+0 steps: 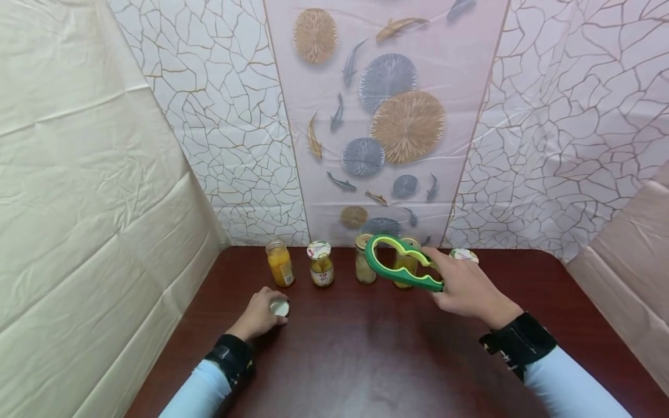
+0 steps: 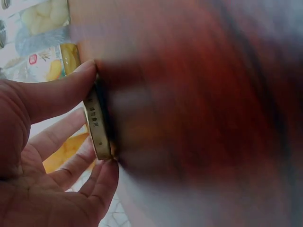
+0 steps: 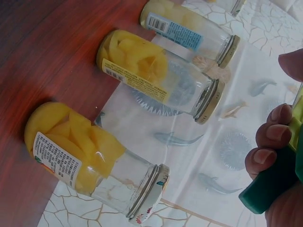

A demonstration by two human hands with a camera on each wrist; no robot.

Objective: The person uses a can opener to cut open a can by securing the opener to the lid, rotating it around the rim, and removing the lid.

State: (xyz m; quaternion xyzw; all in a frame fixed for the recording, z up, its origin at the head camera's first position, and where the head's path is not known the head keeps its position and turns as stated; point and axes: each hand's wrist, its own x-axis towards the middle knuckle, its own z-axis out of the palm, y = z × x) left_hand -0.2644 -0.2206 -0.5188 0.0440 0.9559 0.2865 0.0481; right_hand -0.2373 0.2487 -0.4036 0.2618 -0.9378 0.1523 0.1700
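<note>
My left hand [image 1: 258, 316] pinches a metal jar lid [image 1: 280, 307] by its rim, low over the table, with its pale inner side facing up. In the left wrist view, thumb and fingertips grip the lid's gold edge [image 2: 98, 127]. Just behind it stands a glass jar of orange-yellow fruit [image 1: 282, 268] with no lid on its mouth. Raised over the table, my right hand [image 1: 465, 287] grips the handles of a green jar opener [image 1: 418, 281] with a yellow scalloped inside. The opener's ring points left and overlaps two lidded jars in the head view.
Along the back edge, a lidded fruit jar [image 1: 321, 270], a jar of pale fruit [image 1: 364, 268] and a yellow fruit jar [image 1: 406, 270] stand in a row. Another jar's patterned lid [image 1: 464, 254] shows behind my right hand. Patterned cloth [image 1: 251, 174] hangs behind the dark red table [image 1: 340, 360].
</note>
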